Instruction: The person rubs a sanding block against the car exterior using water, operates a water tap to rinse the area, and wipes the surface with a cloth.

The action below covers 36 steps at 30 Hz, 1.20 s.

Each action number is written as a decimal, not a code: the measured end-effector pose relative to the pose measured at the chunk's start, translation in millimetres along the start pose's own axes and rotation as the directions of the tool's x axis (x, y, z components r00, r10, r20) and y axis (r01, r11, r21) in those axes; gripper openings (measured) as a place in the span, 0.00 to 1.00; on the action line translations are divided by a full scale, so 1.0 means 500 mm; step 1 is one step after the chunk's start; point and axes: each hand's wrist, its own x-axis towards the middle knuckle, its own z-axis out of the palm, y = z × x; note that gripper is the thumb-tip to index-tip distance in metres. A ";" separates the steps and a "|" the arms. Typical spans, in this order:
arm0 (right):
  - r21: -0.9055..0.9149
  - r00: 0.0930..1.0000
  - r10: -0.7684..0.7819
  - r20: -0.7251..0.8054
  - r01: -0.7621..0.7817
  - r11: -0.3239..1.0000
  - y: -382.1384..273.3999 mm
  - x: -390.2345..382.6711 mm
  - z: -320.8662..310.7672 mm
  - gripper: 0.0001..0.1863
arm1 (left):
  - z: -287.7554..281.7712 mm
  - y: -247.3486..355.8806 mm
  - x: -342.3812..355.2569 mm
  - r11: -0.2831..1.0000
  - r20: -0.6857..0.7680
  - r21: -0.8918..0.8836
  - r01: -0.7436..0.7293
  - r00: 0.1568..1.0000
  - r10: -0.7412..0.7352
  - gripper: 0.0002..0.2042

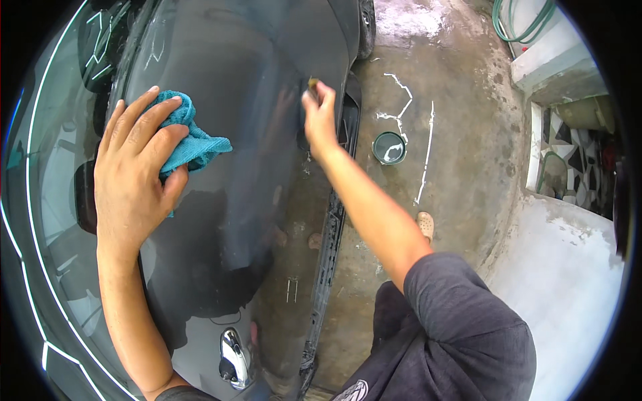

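A bunched teal cloth [190, 144] is held under the fingers and thumb of my left hand [134, 157], beside the window side of the dark grey car [207, 73]. Farther forward, near the car's lower edge, my right hand [322, 120] is closed in a pinch. A small dark thing with a yellowish end [312, 83] shows at its fingertips; its kind is too small to tell. Whether either hand touches the panel cannot be judged. A chrome door handle [234, 359] is on the car below my hands.
A dark round bucket [389, 148] holding liquid stands on the wet concrete floor [461, 154] right of the car. My foot in a beige clog [425, 226] is near it. A green hose [525, 30] hangs at the upper right, above a white wall ledge [555, 60].
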 end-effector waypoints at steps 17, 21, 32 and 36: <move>-0.208 0.842 -0.495 0.216 0.535 0.819 -0.225 -0.020 0.102 0.24 | -0.021 -0.012 0.006 0.996 -0.145 -0.089 0.007 0.989 -0.020 0.14; -0.157 0.733 -0.501 0.459 0.622 0.767 -0.167 -0.377 0.022 0.37 | -0.008 -0.021 -0.017 0.996 -0.123 -0.084 0.023 0.992 -0.033 0.14; -0.085 0.937 -0.285 0.202 0.307 0.948 -0.202 0.055 0.102 0.24 | -0.023 -0.015 0.005 0.995 -0.128 -0.097 0.004 0.992 -0.017 0.13; -0.188 0.867 -0.338 0.366 0.424 0.886 -0.159 -0.340 0.042 0.27 | -0.008 -0.023 -0.026 0.993 -0.103 -0.110 0.035 0.994 -0.046 0.13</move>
